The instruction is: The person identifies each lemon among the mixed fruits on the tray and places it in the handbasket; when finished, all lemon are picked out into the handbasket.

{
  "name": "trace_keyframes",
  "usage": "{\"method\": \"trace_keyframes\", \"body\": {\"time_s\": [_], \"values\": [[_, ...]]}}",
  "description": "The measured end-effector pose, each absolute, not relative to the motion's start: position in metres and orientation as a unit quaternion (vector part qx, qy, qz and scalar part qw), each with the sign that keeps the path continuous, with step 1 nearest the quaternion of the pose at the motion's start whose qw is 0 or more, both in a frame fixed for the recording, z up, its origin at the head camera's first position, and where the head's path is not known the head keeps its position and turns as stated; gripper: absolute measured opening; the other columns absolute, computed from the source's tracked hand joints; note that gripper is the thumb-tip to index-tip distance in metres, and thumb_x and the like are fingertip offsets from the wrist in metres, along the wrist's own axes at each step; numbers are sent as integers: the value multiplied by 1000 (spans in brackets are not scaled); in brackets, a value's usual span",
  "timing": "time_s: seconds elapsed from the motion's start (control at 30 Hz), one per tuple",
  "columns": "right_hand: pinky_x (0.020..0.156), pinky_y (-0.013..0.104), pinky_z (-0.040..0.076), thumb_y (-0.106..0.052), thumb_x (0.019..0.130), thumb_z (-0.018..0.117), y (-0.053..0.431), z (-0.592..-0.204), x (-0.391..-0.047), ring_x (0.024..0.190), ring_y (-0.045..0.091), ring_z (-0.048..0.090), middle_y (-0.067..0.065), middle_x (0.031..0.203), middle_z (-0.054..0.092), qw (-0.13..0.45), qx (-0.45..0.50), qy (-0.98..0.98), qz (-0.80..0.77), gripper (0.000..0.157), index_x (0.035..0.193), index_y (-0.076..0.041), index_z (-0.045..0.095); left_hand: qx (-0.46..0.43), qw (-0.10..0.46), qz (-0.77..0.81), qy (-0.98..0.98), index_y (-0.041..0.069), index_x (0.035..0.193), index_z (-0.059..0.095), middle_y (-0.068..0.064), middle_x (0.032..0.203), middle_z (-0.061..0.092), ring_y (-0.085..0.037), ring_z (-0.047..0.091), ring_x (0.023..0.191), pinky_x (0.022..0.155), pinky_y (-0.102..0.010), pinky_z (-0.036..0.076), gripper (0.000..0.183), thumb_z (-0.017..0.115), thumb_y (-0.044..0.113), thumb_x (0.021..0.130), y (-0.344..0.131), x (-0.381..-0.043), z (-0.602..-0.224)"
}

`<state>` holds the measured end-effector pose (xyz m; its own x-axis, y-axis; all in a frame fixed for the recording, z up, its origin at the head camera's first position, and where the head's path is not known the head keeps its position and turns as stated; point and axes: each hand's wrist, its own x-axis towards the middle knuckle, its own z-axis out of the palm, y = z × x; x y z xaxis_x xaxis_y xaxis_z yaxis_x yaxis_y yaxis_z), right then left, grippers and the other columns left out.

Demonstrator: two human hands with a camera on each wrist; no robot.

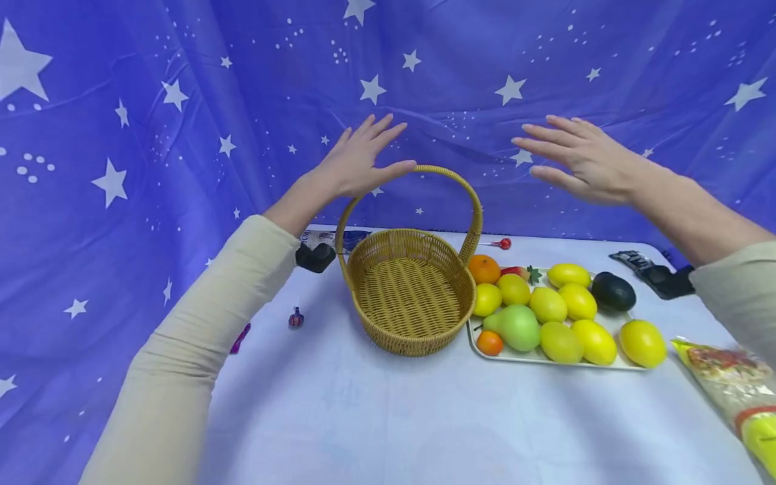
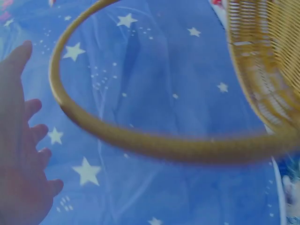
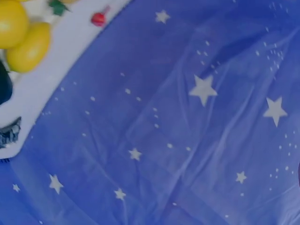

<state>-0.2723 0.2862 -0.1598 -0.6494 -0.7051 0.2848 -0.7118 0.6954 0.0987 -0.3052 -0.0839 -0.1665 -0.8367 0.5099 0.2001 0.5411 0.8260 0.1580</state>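
Observation:
A woven wicker basket stands on the white table, and nothing lies inside it. Its tall handle arches upward. My left hand is raised with spread fingers, its thumb overlapping the top of the handle in the head view. In the left wrist view, that hand shows apart from the handle. Up in the air over the far right side, my right hand has straight fingers and holds nothing. Below it, a white tray carries several yellow lemons, a green pear, oranges, a strawberry and a dark avocado.
A printed plastic food bag lies at the right edge. Behind the tray is a small red ball on a stick. Small wrapped items, one dark red and one purple, lie left. A blue starry cloth hangs behind the table.

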Motion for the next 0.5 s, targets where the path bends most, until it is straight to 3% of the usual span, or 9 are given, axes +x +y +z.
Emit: {"method": "trace_keyframes", "body": {"time_s": [0.2, 0.43, 0.5], "values": [[117, 52, -1, -25, 102, 46, 313, -201, -238, 145, 34, 10, 15, 155, 29, 167, 422, -890, 50, 52, 152, -19, 34, -290, 69, -169, -939, 26, 157, 14, 2, 162, 1, -19, -9, 146, 116, -52, -2, 81, 46, 64, 93, -124, -290, -205], [118, 40, 1, -6, 98, 46, 355, -252, -201, 145, 12, 13, -10, 157, 25, 177, 373, -899, 148, 54, 151, -13, 36, -262, 35, -265, -927, 16, 157, 15, -2, 162, 3, -26, 2, 147, 112, -62, 15, 92, 64, 54, 89, -144, -277, -264], [118, 44, 3, -4, 99, 43, 366, -268, -193, 142, 2, 12, -20, 155, 23, 177, 330, -908, 187, 54, 151, -13, 35, -249, 30, -292, -923, 13, 157, 13, -6, 162, 4, -31, 6, 146, 111, -62, 18, 92, 66, 49, 90, -148, -273, -280]]}}
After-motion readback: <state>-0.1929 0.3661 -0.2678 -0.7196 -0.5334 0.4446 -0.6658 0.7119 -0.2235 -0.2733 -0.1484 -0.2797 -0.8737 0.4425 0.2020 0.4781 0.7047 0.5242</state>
